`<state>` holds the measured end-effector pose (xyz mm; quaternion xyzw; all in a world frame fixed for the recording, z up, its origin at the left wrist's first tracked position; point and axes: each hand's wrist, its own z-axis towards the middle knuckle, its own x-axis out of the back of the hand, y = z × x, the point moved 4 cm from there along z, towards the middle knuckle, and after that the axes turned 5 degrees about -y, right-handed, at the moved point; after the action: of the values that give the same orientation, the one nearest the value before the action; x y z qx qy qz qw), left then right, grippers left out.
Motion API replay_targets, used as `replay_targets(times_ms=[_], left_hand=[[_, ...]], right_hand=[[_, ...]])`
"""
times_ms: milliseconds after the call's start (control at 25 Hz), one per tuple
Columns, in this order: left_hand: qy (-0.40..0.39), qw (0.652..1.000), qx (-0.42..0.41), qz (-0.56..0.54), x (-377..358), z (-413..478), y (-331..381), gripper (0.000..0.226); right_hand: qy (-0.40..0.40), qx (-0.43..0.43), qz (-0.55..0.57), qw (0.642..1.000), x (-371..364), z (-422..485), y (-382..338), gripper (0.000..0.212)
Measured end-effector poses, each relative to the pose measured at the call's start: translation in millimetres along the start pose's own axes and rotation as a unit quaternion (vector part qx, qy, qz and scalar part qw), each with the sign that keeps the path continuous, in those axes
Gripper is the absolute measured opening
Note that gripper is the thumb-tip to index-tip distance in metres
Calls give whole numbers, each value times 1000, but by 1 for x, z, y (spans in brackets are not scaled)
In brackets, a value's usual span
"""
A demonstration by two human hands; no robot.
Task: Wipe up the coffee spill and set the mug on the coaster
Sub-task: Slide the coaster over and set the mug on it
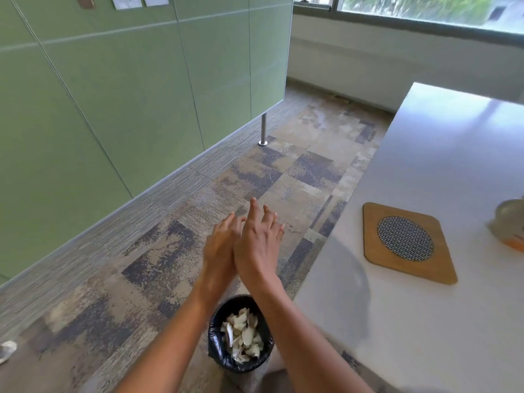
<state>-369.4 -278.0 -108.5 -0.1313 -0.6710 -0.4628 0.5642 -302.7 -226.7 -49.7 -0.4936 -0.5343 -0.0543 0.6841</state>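
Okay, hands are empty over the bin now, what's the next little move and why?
Probably reach the right hand toward the mug at the table's right edge. The coaster sits bare, crumpled tissues already lie in the bin, and no spill shows on the visible tabletop.

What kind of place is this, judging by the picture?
Probably an office: green partition panels standing on a metal leg, patterned carpet tiles, and a white desk beside a small waste bin.

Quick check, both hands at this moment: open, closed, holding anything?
Left hand: open, empty, palm pressed against the right hand above the bin.
Right hand: open, fingers spread, holding nothing.
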Motion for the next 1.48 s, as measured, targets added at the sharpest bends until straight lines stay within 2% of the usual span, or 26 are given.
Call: replay_targets(times_ms=[80,200,440,600,840,1000,1120,1320,1480], left_hand=[[5,998,-16,56,15,19,29,58],[10,999,-1,34,25,37,76,56],[-19,995,-94,-15,3,49,175,52],[-68,990,-116,-41,-25,51,222,47],[-124,988,-84,-29,-59,49,258,48],[-128,990,-63,-20,-67,48,269,50],[-113,991,-56,-33,-65,49,276,39],[-96,991,-18,-91,-56,47,281,30],[-98,982,-15,-159,-56,41,292,28]], right_hand=[[37,-6,-3,999,29,4,5,59],[95,-24,-12,995,65,13,28,67],[155,-104,-24,982,134,14,102,83],[161,-171,-55,970,172,5,153,74],[135,-262,-41,955,196,-11,212,62],[131,-260,-39,956,201,-15,224,58],[134,-231,-8,964,205,-15,223,55],[129,-213,53,967,213,-17,232,49],[158,-194,81,965,229,-30,246,47]])
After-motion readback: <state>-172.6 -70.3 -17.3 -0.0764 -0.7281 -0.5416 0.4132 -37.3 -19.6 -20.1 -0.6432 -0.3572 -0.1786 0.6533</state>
